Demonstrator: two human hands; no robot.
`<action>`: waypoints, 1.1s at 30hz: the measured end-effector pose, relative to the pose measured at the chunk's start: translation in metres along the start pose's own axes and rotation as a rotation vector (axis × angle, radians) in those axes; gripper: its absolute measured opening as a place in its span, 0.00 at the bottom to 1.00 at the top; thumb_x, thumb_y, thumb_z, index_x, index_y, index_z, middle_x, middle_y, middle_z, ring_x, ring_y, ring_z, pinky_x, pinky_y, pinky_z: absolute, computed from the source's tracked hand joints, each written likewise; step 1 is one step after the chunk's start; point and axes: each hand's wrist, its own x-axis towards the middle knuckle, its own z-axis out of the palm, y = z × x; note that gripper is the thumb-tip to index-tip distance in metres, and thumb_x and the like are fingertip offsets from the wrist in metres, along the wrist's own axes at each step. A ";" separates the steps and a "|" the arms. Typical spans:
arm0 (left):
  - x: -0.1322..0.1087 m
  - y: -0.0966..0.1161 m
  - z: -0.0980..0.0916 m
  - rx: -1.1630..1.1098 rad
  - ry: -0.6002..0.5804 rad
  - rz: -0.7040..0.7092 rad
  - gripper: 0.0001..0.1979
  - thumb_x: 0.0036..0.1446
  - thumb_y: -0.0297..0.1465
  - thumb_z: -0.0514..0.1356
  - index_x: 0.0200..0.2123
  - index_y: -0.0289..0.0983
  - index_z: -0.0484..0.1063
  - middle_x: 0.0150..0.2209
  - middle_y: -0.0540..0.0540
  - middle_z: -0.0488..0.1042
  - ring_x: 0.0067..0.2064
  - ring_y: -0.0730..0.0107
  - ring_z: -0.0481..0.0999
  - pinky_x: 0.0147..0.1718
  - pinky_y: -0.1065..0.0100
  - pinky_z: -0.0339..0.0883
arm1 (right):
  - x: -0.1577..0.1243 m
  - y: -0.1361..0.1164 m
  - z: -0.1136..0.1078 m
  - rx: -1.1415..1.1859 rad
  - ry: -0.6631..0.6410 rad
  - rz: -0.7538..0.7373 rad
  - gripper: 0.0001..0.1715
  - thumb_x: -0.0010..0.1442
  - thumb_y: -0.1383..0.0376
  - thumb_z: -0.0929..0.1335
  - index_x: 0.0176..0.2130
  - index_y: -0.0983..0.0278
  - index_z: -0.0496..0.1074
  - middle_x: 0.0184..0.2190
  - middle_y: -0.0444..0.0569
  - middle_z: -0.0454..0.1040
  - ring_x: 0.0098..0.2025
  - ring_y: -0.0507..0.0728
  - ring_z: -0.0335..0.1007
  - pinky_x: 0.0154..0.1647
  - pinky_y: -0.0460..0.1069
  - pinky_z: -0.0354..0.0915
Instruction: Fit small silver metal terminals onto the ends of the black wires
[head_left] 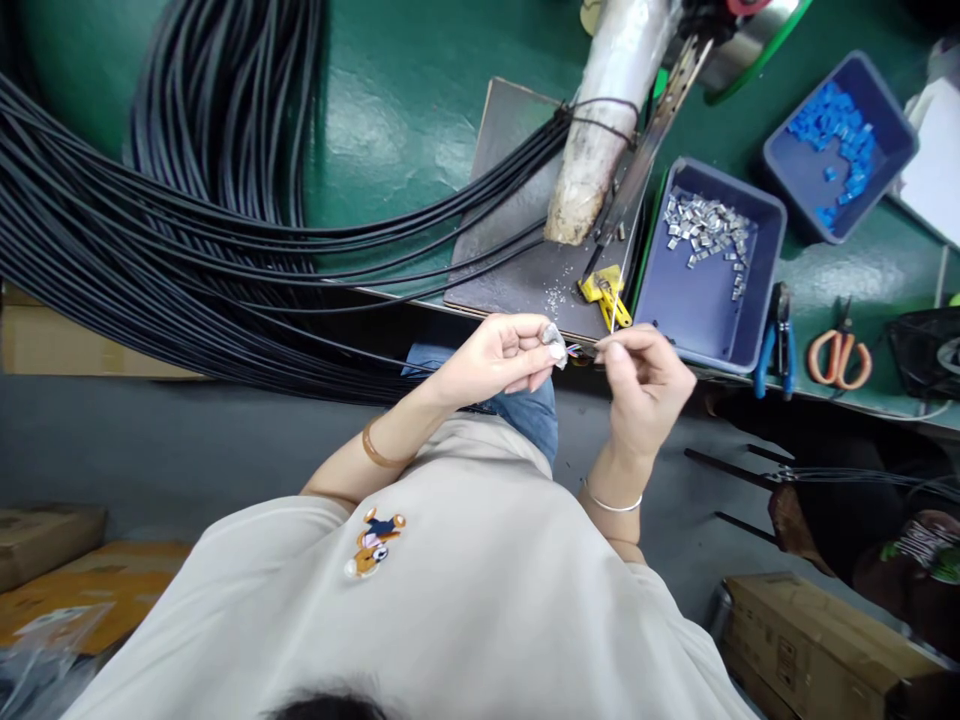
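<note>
At the table's front edge, my left hand (506,357) is closed on a cable end, and a crumpled greyish-white wrapping covers its thumb and fingertip. Thin coloured wires (573,351) poke out of that pinch towards my right hand (646,388). The right thumb and forefinger are pinched at the wires' tips; I cannot make out how much of them they grip. Just beyond the hands, a yellow wire stripper (606,296) lies on a dark board (510,285) with small white scraps. Black cables (420,235) run across from the left.
A plastic-wrapped post (600,130) leans over the board. One blue bin (694,310) holds metal connector pieces; another bin (795,195) holds blue parts. Pliers (777,345) and orange-handled scissors (840,358) lie at the right edge. Cardboard boxes (817,640) stand on the floor.
</note>
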 end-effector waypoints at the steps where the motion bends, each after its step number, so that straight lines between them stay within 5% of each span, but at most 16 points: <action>1: 0.000 -0.001 0.000 -0.015 0.013 0.004 0.17 0.56 0.40 0.67 0.30 0.32 0.69 0.18 0.52 0.69 0.16 0.87 0.58 0.14 0.80 0.50 | 0.001 0.000 -0.001 0.012 0.046 0.004 0.06 0.61 0.67 0.68 0.32 0.62 0.75 0.27 0.42 0.72 0.28 0.48 0.66 0.27 0.45 0.60; 9: 0.002 -0.002 -0.001 -0.018 0.064 0.033 0.16 0.54 0.38 0.68 0.31 0.33 0.69 0.20 0.52 0.70 0.17 0.86 0.59 0.15 0.79 0.50 | -0.002 -0.006 0.000 -0.058 0.005 -0.105 0.09 0.62 0.65 0.69 0.41 0.57 0.79 0.24 0.41 0.74 0.27 0.49 0.68 0.27 0.47 0.60; 14: 0.003 -0.004 0.001 -0.038 0.090 0.013 0.14 0.55 0.38 0.67 0.34 0.33 0.71 0.20 0.54 0.66 0.17 0.87 0.55 0.15 0.78 0.45 | -0.005 -0.007 0.002 -0.109 0.069 -0.113 0.09 0.62 0.66 0.68 0.39 0.58 0.80 0.21 0.40 0.71 0.22 0.48 0.64 0.24 0.47 0.56; 24: 0.006 -0.006 -0.001 -0.038 0.080 0.021 0.12 0.55 0.34 0.67 0.30 0.32 0.70 0.20 0.53 0.67 0.18 0.88 0.54 0.16 0.78 0.44 | -0.010 -0.003 0.003 -0.228 -0.019 -0.123 0.08 0.62 0.65 0.69 0.40 0.57 0.80 0.22 0.40 0.72 0.22 0.47 0.64 0.22 0.47 0.55; 33: 0.008 -0.001 0.003 -0.061 0.079 -0.001 0.13 0.53 0.33 0.68 0.29 0.32 0.69 0.19 0.55 0.66 0.19 0.87 0.57 0.18 0.78 0.48 | -0.009 -0.003 0.004 -0.164 0.159 -0.135 0.11 0.64 0.64 0.66 0.42 0.57 0.79 0.20 0.40 0.70 0.22 0.47 0.65 0.22 0.46 0.57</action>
